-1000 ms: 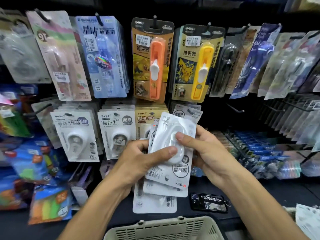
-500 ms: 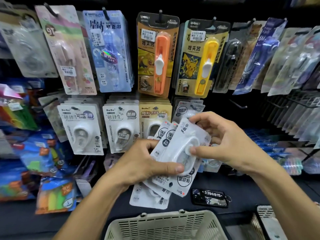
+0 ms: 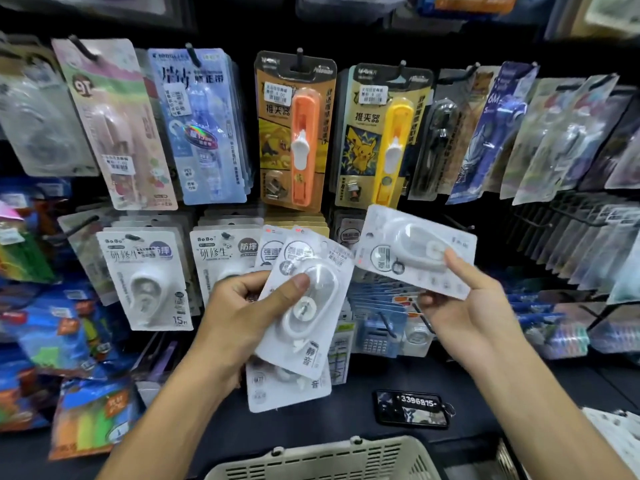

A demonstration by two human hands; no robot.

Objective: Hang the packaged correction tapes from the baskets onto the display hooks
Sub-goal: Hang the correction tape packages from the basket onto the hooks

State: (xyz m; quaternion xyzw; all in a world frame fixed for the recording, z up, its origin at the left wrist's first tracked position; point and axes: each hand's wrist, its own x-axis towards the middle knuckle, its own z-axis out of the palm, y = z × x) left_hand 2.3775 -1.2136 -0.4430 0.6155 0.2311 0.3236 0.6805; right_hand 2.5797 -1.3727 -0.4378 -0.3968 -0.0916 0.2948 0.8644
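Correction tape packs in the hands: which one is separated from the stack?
The pack pinched by the right hand, the single pack, lying sideways. The others stay fanned, roughly upright, as a stack gripped by the left hand.

white correction tape packs [image 3: 304, 299], beige slotted basket [image 3: 322, 460], seemingly black shelf [image 3: 346, 410]

The packs in my left hand [image 3: 242, 317] and the single pack [image 3: 415, 252] in my right hand [image 3: 474, 317] show glossy clear plastic blisters on smooth white card; the basket [image 3: 325, 459] is matt beige slotted plastic.
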